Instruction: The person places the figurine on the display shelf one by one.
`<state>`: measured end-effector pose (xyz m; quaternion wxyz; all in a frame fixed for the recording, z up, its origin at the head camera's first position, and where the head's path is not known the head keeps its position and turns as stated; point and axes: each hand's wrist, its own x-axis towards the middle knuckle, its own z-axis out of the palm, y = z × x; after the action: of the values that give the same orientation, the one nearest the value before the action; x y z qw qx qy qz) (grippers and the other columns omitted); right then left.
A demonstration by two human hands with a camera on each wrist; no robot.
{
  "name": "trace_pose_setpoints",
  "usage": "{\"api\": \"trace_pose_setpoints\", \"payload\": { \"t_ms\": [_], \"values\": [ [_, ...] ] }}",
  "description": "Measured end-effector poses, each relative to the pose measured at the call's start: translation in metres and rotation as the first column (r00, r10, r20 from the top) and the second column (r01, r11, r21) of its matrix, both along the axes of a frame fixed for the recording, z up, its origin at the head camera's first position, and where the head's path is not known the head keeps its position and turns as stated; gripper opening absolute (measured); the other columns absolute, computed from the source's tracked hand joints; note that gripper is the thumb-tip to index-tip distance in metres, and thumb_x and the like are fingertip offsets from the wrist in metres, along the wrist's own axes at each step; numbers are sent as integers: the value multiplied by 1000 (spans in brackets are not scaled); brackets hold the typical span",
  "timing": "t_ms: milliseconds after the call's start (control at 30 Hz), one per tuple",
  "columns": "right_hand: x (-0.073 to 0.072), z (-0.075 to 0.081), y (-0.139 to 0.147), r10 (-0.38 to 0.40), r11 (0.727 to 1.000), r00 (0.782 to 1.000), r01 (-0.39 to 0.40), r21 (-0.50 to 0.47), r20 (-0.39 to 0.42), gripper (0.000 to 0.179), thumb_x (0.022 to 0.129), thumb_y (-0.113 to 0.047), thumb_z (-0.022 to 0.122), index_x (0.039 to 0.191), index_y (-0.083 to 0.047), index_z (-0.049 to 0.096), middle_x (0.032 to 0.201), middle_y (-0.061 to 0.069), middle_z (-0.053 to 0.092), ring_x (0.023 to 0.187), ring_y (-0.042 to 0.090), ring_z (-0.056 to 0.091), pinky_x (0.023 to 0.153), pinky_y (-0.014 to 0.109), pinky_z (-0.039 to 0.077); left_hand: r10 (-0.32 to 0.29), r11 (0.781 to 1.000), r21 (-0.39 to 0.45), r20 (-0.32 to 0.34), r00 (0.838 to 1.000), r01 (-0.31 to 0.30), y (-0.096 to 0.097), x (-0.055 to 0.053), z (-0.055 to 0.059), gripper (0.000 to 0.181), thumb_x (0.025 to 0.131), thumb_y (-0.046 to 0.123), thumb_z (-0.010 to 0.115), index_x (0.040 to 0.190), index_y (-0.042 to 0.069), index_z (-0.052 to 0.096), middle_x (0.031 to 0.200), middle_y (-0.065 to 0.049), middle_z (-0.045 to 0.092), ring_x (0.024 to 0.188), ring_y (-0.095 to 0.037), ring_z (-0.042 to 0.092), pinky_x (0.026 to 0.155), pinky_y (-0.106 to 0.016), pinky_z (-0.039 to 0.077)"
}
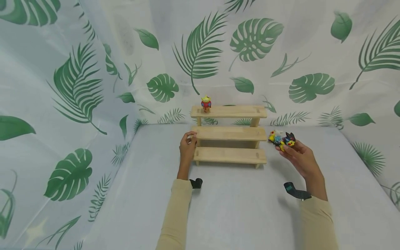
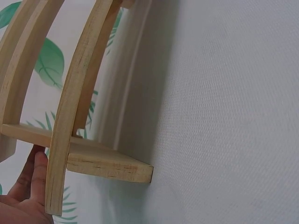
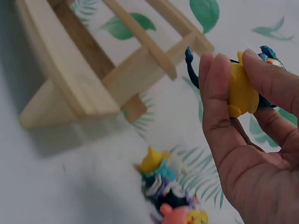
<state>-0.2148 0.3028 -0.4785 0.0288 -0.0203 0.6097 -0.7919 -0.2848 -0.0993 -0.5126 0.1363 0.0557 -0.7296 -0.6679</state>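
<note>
A three-tier wooden display stand stands on the pale surface. My left hand grips its left end near the middle tier; in the left wrist view the fingers reach behind a tier's end, against the side piece. To the right of the stand, my right hand holds up a small toy figurine with a yellow belly and dark blue parts, pinched between thumb and fingers. A red and yellow-green toy figurine stands at the left of the top tier.
Several colourful figurines sit clustered beside the stand's right end, partly hidden by the right hand in the head view. A white backdrop with green leaf prints rises behind the stand and along the left side.
</note>
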Motion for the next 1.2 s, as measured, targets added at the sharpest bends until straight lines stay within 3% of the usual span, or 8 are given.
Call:
{"api": "trace_pose_setpoints", "payload": {
  "t_ms": [233,433,500,767,867,1067,1133,1200],
  "values": [
    [-17,21,-25,4,997,993,5,76,-114,41,95,-5,60,135,-4,46,115,4,58,98,11,71,83,21,54,1,1000,1,-2,1000,-1,0,-1,-1,17,97,27,58,108,18,67,90,-27,66,79,-38,59,59,-23,40],
    [-29,41,-48,-8,980,991,34,197,-133,51,94,-12,65,138,0,42,115,-1,62,98,9,71,75,16,54,2,1000,-4,-4,1000,-2,1,-3,0,16,97,27,58,108,18,67,90,-24,67,78,-30,60,60,-23,41],
    [-34,46,-53,-18,973,990,50,223,-142,46,93,-12,66,133,-2,46,114,-3,63,98,9,71,73,16,54,-4,1000,3,-6,1000,4,1,-2,1,17,97,27,58,108,17,67,92,-24,67,81,-33,61,60,-23,41],
    [-61,57,-73,-29,979,978,69,194,-204,37,90,-6,68,125,-8,56,111,1,55,91,8,71,76,22,56,21,1000,-20,8,1000,-21,0,3,-1,16,97,29,59,107,20,68,86,-18,68,71,-22,56,56,-22,39],
    [-70,63,-83,-59,945,964,137,295,-261,37,91,-11,69,126,-7,57,108,-4,56,91,3,67,76,22,57,21,1000,-23,8,1000,-21,0,4,0,15,97,29,58,106,21,67,85,-19,67,70,-25,54,56,-23,38],
    [-90,70,-97,-112,778,906,335,531,-407,38,89,-22,73,117,0,62,102,1,63,97,2,57,97,40,47,12,1000,-18,7,1000,-12,1,3,1,16,97,28,58,108,20,67,93,-26,68,76,-30,59,58,-22,39],
    [-97,68,-99,-112,735,893,370,568,-436,38,88,-22,73,117,1,63,104,7,64,101,8,58,95,39,48,11,1000,-14,7,1000,-11,1,3,1,16,97,28,59,108,19,67,93,-26,67,78,-31,59,59,-22,40],
    [-101,66,-102,-124,719,883,394,572,-452,38,87,-22,75,116,1,64,107,12,64,105,16,60,87,29,52,10,1000,-9,7,1000,-10,2,3,1,16,97,27,59,108,19,67,92,-25,67,79,-32,60,59,-22,40]
  ]
}}
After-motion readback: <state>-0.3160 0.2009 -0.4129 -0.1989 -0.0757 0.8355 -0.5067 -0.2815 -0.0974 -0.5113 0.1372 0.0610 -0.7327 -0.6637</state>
